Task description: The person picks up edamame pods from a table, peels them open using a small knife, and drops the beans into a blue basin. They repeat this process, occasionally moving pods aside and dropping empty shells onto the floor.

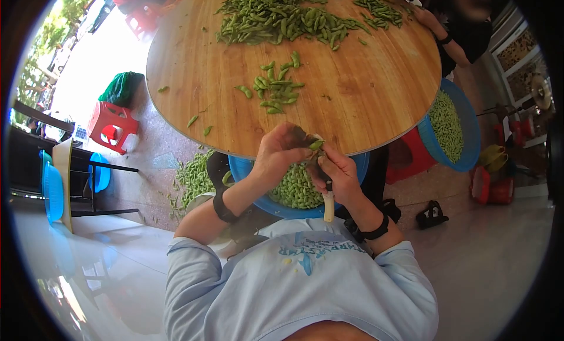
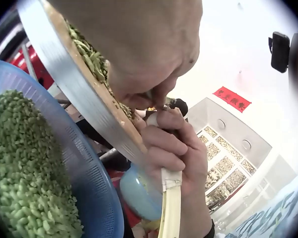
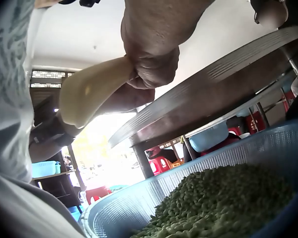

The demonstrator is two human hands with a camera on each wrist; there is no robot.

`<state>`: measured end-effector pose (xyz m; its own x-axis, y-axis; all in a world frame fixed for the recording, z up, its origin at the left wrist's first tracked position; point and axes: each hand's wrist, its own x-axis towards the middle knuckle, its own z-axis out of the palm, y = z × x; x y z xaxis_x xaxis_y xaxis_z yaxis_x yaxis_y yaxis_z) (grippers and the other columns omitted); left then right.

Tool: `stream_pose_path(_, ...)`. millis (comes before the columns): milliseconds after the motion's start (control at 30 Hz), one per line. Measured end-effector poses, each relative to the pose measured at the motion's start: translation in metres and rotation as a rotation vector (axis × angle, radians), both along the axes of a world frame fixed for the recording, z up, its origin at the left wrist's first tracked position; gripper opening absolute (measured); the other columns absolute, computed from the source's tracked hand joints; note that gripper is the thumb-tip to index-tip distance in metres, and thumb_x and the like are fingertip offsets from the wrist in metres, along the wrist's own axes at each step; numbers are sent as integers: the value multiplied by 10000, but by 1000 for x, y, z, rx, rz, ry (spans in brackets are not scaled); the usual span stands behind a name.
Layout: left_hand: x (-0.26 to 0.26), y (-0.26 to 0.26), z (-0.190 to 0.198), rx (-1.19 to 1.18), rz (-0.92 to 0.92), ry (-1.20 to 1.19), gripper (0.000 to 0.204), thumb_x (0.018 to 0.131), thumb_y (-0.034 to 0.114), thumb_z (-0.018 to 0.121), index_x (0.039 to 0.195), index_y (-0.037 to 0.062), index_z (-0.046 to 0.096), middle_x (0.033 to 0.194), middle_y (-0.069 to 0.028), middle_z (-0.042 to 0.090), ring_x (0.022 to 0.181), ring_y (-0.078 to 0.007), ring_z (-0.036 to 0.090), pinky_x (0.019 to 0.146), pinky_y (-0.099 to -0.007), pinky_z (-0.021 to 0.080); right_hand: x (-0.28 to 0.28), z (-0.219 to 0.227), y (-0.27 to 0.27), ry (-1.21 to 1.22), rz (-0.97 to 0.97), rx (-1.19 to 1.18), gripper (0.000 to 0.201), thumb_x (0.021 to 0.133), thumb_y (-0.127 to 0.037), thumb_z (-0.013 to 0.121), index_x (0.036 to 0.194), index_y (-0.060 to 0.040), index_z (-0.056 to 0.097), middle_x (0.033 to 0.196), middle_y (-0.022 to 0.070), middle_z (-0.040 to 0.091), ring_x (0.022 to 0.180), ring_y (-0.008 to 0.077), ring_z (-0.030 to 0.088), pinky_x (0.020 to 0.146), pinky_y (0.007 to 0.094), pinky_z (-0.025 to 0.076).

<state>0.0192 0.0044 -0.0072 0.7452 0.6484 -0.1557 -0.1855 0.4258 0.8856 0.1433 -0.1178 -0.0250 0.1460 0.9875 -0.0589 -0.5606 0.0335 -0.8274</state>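
Note:
Both hands meet above a blue basket point(image 3: 119, 198) of shelled green beans point(image 1: 296, 191), close to the round table's near edge. My left hand point(image 1: 281, 153) pinches a green pod point(image 1: 316, 145) at the fingertips. Curled fingers of my right hand point(image 1: 342, 175) grip a tool with a pale handle point(image 1: 329, 207), which sticks out below the palm; in the left wrist view the handle point(image 2: 170, 208) points downward. The tool's working end is hidden between the hands. In the right wrist view, the handle point(image 3: 92, 91) looks large beside the right hand point(image 3: 154, 59).
A large pile of pods point(image 1: 264, 17) and a smaller group point(image 1: 276, 91) lie on the wooden table point(image 1: 364, 100). Another blue basin of beans point(image 1: 446, 126) stands at the right. Pods point(image 1: 197, 176) lie on the floor at left, near a red stool point(image 1: 111, 126). Another person's arm point(image 1: 432, 23) reaches in.

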Motion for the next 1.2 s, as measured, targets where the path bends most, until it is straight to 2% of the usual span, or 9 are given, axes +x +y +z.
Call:
stream_pose_path(200, 0, -3, -6, 7, 33, -112, 332, 736, -135, 625, 1014, 7, 512, 982, -80, 597, 916, -180, 602, 775, -315, 506, 4, -5, -3, -149, -51, 64, 281, 974, -119, 443, 1199, 33, 513, 757, 77, 565, 496, 81, 452, 419, 206, 365)
stream_pose_path(400, -3, 9, -6, -338, -182, -109, 338, 735, -110, 619, 1026, 34, 523, 929, -90, 630, 783, -187, 612, 627, -278, 463, 15, -1, -6, -159, -1, 100, 322, 957, -44, 428, 1256, 51, 501, 782, 84, 589, 505, 80, 463, 452, 191, 358)
stream_pose_path(467, -3, 9, -9, -481, -297, -153, 329, 747, -93, 612, 1037, 35, 522, 912, -93, 644, 766, -195, 619, 619, -283, 463, 21, 1, -8, -620, 1, 235, 361, 938, 6, 452, 1297, 36, 480, 858, 75, 626, 573, 69, 511, 508, 196, 416)
stream_pose_path(600, 1, 2, -12, -487, -262, -117, 342, 739, -87, 617, 1043, 30, 515, 897, -84, 633, 759, -183, 610, 606, -276, 451, 23, -10, -7, -784, -52, 368, 381, 918, 27, 472, 1298, 47, 473, 850, 65, 624, 613, 79, 534, 556, 208, 442)
stream_pose_path(700, 5, -8, -14, -185, -128, -34, 319, 754, -81, 613, 1039, 18, 509, 883, -72, 617, 760, -155, 595, 627, -274, 463, 16, -17, -7, -1067, -253, 451, 393, 905, 19, 496, 1296, 52, 469, 826, 42, 617, 613, 80, 532, 566, 215, 445)
stream_pose_path(767, 9, -15, -14, 109, -2, 79, 284, 776, -64, 619, 1028, 0, 507, 898, -65, 602, 782, -133, 582, 671, -273, 480, 15, -18, -18, -507, -46, 57, 395, 897, 2, 517, 1287, 48, 476, 808, 37, 614, 573, 76, 520, 530, 204, 421)
stream_pose_path(1100, -9, -16, -1, 231, -218, -57, 320, 779, -81, 655, 1076, 8, 576, 973, -35, 569, 875, -95, 568, 726, -240, 471, 15, -3, -8, 394, -94, -113, 164, 944, -122, 494, 1052, -30, 578, 686, 55, 525, 475, 84, 444, 355, 205, 326)
stream_pose_path(1167, -8, -7, -9, 767, -131, 35, 300, 764, -89, 667, 1041, 7, 601, 1017, -61, 532, 885, -106, 558, 767, -240, 460, 14, -4, -5, 580, 25, -153, 150, 949, -156, 497, 1032, -50, 563, 653, 57, 488, 464, 92, 422, 354, 198, 320)
stream_pose_path(1200, -6, -4, -6, 769, -130, 33, 300, 764, -89, 667, 1041, 7, 601, 1017, -61, 532, 885, -106, 558, 767, -240, 460, 14, -4, -4, 578, 26, -151, 150, 949, -156, 497, 1032, -50, 563, 653, 57, 488, 464, 92, 422, 354, 198, 320)
